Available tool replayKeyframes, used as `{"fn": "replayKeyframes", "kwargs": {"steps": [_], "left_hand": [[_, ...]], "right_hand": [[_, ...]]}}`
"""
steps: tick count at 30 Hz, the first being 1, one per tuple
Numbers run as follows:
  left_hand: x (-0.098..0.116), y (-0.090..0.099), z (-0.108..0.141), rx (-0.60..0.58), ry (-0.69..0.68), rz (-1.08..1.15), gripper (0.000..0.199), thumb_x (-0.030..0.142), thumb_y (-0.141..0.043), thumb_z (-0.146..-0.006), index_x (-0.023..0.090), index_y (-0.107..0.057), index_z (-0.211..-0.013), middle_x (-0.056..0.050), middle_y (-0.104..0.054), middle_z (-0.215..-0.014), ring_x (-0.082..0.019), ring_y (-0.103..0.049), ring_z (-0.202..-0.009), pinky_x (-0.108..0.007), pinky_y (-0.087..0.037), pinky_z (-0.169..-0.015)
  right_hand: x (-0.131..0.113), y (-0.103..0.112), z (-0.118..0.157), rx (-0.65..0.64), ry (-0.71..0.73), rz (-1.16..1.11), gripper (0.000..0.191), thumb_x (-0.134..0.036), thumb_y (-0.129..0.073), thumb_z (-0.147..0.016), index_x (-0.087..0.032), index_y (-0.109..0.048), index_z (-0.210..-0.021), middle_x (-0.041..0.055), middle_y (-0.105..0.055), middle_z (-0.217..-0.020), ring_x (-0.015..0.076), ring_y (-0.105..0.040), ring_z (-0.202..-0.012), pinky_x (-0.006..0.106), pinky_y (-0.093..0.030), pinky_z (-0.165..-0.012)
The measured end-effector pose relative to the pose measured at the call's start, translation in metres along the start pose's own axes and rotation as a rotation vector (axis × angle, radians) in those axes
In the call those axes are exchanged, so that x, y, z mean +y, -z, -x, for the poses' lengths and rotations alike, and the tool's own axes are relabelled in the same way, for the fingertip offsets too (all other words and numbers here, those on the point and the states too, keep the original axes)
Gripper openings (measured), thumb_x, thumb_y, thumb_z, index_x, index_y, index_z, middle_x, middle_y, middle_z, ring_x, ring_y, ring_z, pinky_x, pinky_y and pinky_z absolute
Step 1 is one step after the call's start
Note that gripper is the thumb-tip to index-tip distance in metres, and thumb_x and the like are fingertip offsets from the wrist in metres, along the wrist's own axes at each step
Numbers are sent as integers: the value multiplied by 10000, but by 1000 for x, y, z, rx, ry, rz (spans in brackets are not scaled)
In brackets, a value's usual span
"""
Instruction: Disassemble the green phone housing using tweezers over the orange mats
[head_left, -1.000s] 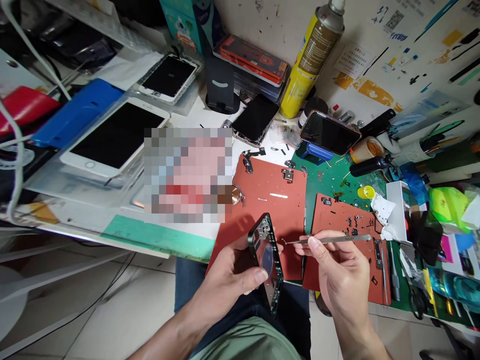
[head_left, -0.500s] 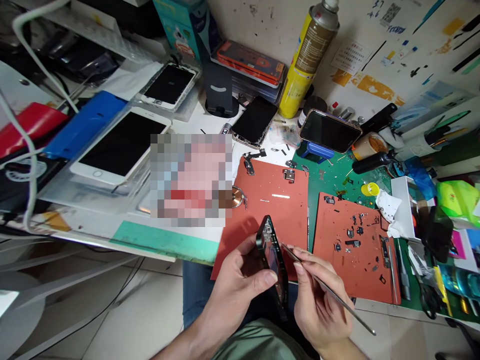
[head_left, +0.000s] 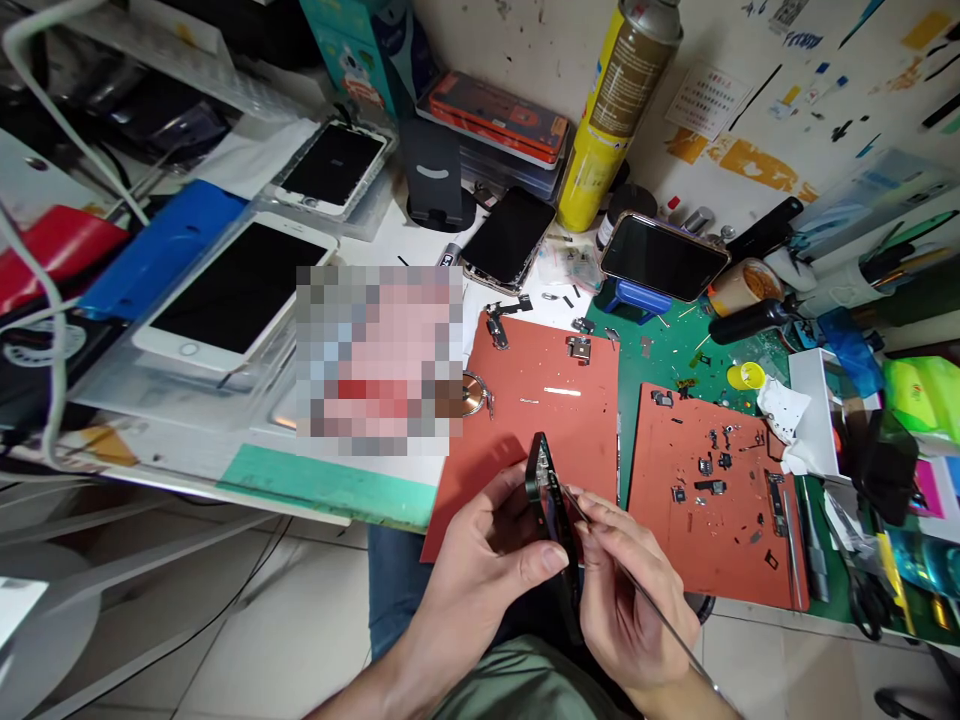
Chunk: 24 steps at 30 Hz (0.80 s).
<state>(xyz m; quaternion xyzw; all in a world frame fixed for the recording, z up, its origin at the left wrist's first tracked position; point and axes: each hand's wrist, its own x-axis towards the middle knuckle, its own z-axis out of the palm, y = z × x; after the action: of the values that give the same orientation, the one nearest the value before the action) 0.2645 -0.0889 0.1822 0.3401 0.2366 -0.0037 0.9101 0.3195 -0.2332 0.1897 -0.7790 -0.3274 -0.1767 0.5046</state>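
Observation:
My left hand (head_left: 487, 560) grips a dark phone frame (head_left: 541, 470), thumb on its near face and fingers behind it. The frame is tilted up almost edge-on, with its inner parts partly showing. In my right hand (head_left: 637, 590) is a thin metal pry tool (head_left: 664, 610), pinched between thumb and fingers like a pen. Its tip meets or lies very close to the frame's right edge; I cannot tell which. Beneath and beyond the hands lies a red-brown mat (head_left: 555, 420) with a round copper coil (head_left: 474, 393) at its left edge.
A second red-brown mat (head_left: 697, 540) on the right bears several small phone parts. A white phone (head_left: 236, 290) lies at the left, a dark phone (head_left: 514, 235) at the back. Near the wall stand a yellow spray can (head_left: 600, 150) and a phone on a blue stand (head_left: 664, 258).
The phone frame has turned more edge-on and shifted slightly right with my left hand. My right hand's pry tool has moved closer along the frame's edge and tilts more steeply.

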Motion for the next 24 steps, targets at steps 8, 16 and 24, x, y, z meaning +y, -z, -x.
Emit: {"fn": "replayKeyframes", "kwargs": {"steps": [8, 16, 24], "left_hand": [[2, -3, -2, -14, 3, -2, 610, 333, -1022, -758, 205, -753, -1291, -139, -844, -1253, -320, -794, -1197, -388, -657, -1017], [5, -6, -3, -11, 7, 18, 613, 316, -1024, -756, 208, -755, -1296, -134, -846, -1236, -315, -796, -1181, -391, -656, -1015], [5, -7, -2, -9, 9, 21, 601, 310, -1027, -749, 213, -762, -1279, -125, -848, -1223, -317, -796, -1177, -399, -656, -1013]], "right_hand": [[1, 1, -1, -21, -5, -20, 478, 167, -620, -896, -111, -701, -1276, 167, -817, -1202, 251, -820, -1163, 370, -718, -988], [2, 4, -1, -46, -2, -24, 503, 178, -619, -876, -105, -695, -1285, 182, -817, -1213, 263, -822, -1161, 383, -725, -975], [-1, 4, -4, -49, 1, -2, 480, 161, -641, -882, -111, -699, -1274, 172, -823, -1192, 252, -824, -1157, 359, -721, -981]]}}
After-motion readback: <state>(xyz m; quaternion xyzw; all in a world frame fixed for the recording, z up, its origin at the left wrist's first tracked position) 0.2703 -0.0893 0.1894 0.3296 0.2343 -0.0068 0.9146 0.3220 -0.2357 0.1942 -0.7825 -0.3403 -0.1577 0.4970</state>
